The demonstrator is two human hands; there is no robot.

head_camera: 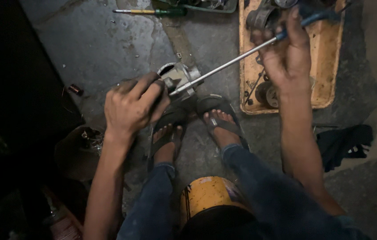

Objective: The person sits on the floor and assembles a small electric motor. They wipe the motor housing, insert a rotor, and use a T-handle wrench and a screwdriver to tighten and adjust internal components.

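At the far left a small dark canister point(75, 90) lies on the concrete floor point(108, 44), and a round dark bowl point(79, 151) of scraps sits beside the left forearm. The left hand point(133, 106) is curled shut around a metal housing point(180, 79), which rests on the floor just ahead of the sandalled feet point(193, 129), fingers pressed over its near side. The housing looks like cast metal: heavy for its size, rigid, probably greasy, so a full wrap around the body seems safer than a fingertip hold, and its open rim looks the part most likely to slip. A long screwdriver point(233, 60) runs from the housing up to the right hand point(286, 53), which is clenched around its blue handle; the thin shaft is stiff and best gripped at the handle. Behind lies a green screwdriver point(153, 11), and under the right hand sits an orange tray point(326, 66) of parts. A yellow drum point(208, 195) stands between the knees.
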